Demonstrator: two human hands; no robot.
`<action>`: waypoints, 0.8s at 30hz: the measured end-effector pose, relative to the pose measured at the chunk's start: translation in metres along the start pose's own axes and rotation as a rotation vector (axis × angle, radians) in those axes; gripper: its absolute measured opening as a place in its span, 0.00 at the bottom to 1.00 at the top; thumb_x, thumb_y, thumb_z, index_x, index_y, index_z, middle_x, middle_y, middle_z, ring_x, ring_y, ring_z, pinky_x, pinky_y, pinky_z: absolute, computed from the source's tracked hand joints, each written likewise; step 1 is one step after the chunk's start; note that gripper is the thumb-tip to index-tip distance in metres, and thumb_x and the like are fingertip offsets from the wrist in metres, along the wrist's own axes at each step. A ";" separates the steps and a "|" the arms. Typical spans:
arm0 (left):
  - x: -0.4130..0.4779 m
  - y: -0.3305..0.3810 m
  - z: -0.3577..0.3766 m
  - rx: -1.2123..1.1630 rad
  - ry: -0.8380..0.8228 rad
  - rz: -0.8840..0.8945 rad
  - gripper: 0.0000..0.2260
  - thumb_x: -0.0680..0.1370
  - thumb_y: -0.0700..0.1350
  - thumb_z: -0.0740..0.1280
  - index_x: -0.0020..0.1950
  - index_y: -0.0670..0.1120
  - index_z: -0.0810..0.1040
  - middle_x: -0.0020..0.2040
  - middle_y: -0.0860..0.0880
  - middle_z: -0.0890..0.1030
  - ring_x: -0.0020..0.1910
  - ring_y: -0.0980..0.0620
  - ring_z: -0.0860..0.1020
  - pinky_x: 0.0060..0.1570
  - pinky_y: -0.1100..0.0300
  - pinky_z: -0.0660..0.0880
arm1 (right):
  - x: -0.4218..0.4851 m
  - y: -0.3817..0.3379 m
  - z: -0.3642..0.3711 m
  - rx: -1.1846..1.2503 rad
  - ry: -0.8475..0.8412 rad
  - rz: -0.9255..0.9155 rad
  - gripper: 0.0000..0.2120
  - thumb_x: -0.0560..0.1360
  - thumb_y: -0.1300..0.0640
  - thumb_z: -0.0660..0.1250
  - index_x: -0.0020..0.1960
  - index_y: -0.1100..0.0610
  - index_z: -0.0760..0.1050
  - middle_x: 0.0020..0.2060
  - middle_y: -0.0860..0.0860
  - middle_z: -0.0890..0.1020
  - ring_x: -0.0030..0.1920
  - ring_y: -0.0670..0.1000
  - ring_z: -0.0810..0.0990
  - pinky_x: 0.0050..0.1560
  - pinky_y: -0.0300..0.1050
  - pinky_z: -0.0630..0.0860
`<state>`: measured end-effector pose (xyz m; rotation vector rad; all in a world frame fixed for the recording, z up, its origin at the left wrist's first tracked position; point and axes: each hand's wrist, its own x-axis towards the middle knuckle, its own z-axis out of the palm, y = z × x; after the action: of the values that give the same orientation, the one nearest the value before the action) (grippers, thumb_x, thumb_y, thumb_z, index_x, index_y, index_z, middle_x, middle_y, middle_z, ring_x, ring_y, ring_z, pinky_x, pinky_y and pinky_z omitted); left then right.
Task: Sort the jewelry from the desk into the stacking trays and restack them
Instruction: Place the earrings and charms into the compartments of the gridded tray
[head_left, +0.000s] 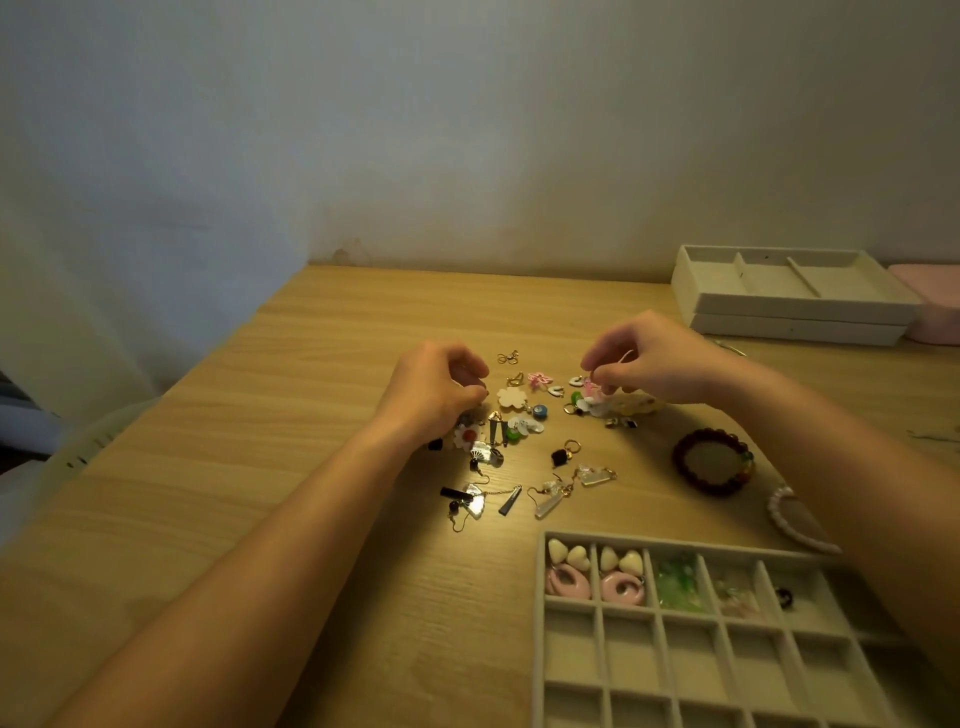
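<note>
A scatter of earrings (519, 431) lies mid-desk: flower, fan, tassel and crystal pieces. My left hand (436, 389) hovers over its left side, fingers curled with the tips pinched; what they hold is hidden. My right hand (644, 358) pinches a small pink earring (589, 387) at the pile's right side. A grey grid tray (691, 654) sits near right; its top row holds cream hearts, pink hoops, green and clear pieces and a dark bead. Two stacked white trays (789, 301) stand at the back right.
A dark red bead bracelet (714, 461) and a white bead bracelet (789, 519) lie right of the pile, partly under my right forearm. A pink box (935, 301) sits behind the stacked trays. The wooden desk (260, 415) meets the wall at the back.
</note>
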<state>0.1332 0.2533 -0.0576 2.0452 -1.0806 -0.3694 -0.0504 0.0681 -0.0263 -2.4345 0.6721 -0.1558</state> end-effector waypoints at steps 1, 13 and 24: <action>-0.002 0.002 0.002 0.007 -0.005 0.004 0.09 0.76 0.39 0.74 0.53 0.50 0.82 0.47 0.53 0.84 0.47 0.58 0.82 0.52 0.60 0.81 | -0.004 0.002 -0.001 0.014 0.007 0.008 0.08 0.79 0.59 0.70 0.53 0.47 0.81 0.46 0.43 0.84 0.48 0.44 0.83 0.51 0.40 0.79; -0.047 0.024 0.026 0.180 -0.185 0.256 0.06 0.75 0.48 0.75 0.49 0.58 0.82 0.43 0.61 0.79 0.42 0.63 0.76 0.43 0.60 0.74 | -0.057 0.014 -0.016 0.041 -0.024 -0.008 0.07 0.77 0.56 0.74 0.53 0.46 0.83 0.46 0.43 0.84 0.47 0.42 0.82 0.44 0.35 0.77; -0.059 0.031 0.030 0.185 -0.290 0.166 0.12 0.71 0.49 0.79 0.51 0.56 0.79 0.43 0.58 0.83 0.41 0.61 0.80 0.45 0.56 0.80 | -0.065 -0.014 0.028 -0.237 -0.190 -0.075 0.10 0.73 0.45 0.75 0.52 0.44 0.81 0.45 0.42 0.80 0.46 0.43 0.78 0.48 0.44 0.78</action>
<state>0.0631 0.2749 -0.0600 2.0856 -1.4993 -0.5084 -0.0933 0.1244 -0.0380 -2.6596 0.5410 0.1319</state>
